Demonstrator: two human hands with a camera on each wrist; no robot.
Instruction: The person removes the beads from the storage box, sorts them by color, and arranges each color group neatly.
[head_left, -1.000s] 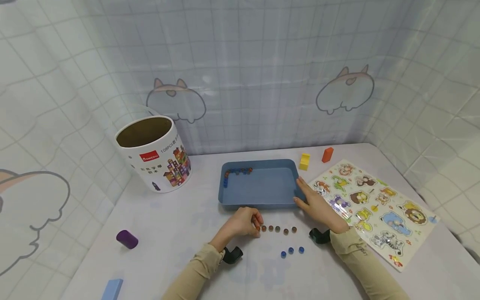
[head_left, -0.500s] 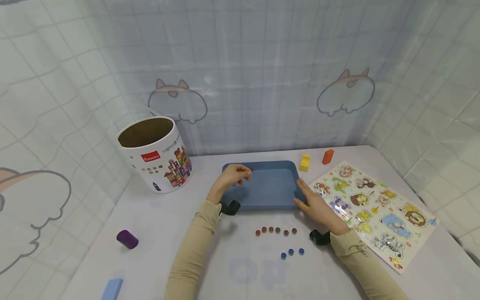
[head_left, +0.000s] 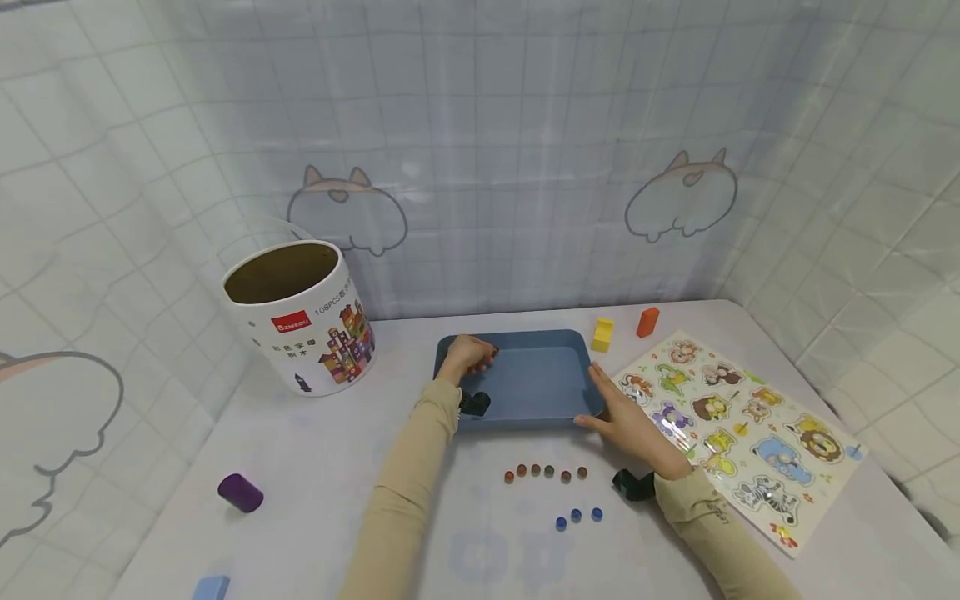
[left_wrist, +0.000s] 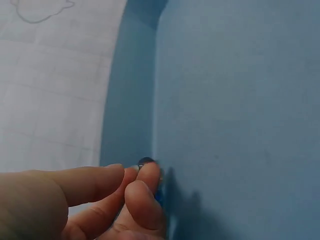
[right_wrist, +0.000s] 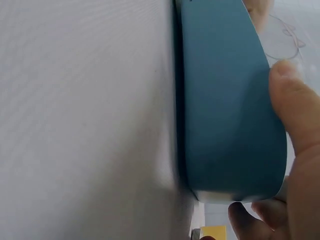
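My left hand is inside the blue tray, near its back left corner. A small dark bead shows at its pinched fingertips, close to the tray wall in the left wrist view. That hand hides most of the beads lined along the tray's edge. My right hand rests against the tray's front right corner, thumb at the front rim and straight fingers along the right side. In front of the tray lie a row of several brownish-red beads and three blue beads.
A white cardboard bucket stands at the back left. An animal puzzle board lies to the right. Yellow and orange blocks stand behind the tray. A purple cylinder and a light blue block lie at left.
My left hand has moved from the row of beads up and away into the tray's left end, then lowered toward its wall. The right hand has stayed at the tray corner.
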